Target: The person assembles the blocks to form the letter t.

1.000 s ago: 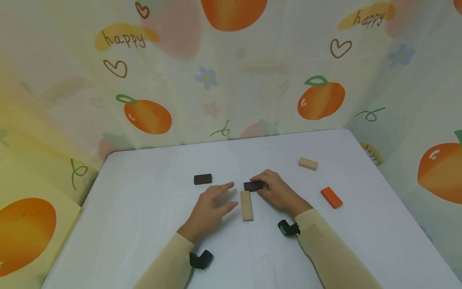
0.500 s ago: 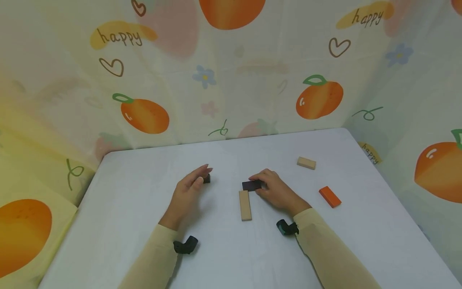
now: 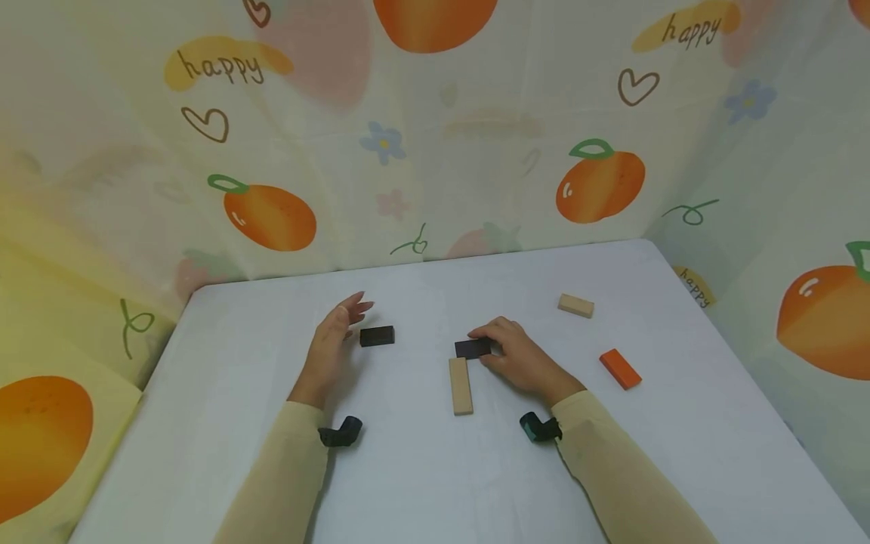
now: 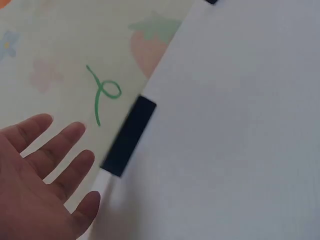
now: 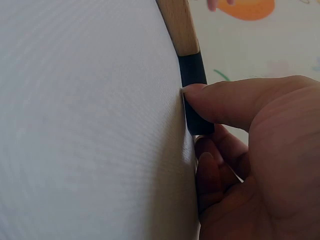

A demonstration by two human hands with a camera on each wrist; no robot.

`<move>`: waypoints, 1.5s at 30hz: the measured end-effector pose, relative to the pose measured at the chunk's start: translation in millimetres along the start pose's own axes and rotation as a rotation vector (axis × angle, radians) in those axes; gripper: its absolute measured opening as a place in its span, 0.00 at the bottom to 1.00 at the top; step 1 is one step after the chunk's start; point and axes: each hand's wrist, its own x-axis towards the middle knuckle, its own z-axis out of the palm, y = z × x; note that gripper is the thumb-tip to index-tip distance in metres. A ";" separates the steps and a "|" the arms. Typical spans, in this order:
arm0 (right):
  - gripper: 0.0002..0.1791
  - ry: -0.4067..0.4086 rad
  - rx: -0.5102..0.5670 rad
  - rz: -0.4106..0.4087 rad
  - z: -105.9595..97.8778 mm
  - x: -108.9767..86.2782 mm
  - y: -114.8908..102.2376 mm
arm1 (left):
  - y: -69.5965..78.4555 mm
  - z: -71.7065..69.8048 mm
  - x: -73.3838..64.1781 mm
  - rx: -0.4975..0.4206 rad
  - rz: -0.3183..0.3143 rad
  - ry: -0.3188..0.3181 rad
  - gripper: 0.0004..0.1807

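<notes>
My right hand (image 3: 519,355) pinches a black block (image 3: 469,349) between thumb and fingers, low on the white table. The near side of that block meets the far end of a long natural-wood block (image 3: 461,387), which lies pointing toward me. In the right wrist view the thumb presses along the black block (image 5: 196,70), with the wooden block (image 5: 181,25) beyond it. My left hand (image 3: 331,349) holds nothing; its fingers are spread just left of a second black block (image 3: 377,336). The left wrist view shows this block (image 4: 129,136) apart from the fingertips.
Toward the back right of the white table (image 3: 408,476) lies a small natural-wood block (image 3: 575,305). An orange block (image 3: 620,369) lies to the right of my right hand. Behind the table hangs a printed cloth (image 3: 476,174) with oranges and hearts.
My left hand has moved left from beside the wooden block, passing over the second black block to its left side. The right hand has stayed on its block.
</notes>
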 end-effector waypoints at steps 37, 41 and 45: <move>0.19 0.007 -0.002 -0.007 -1.8 -1.5 -1.7 | -15.7 11.8 -8.0 0.354 -0.043 -0.019 0.20; 0.20 0.006 -0.003 0.001 -1.7 -1.5 -1.7 | -14.4 15.4 -8.3 0.330 -0.009 -0.018 0.20; 0.20 0.004 -0.004 0.013 -1.5 -1.8 -1.5 | -13.7 19.7 -8.7 0.327 0.019 -0.024 0.20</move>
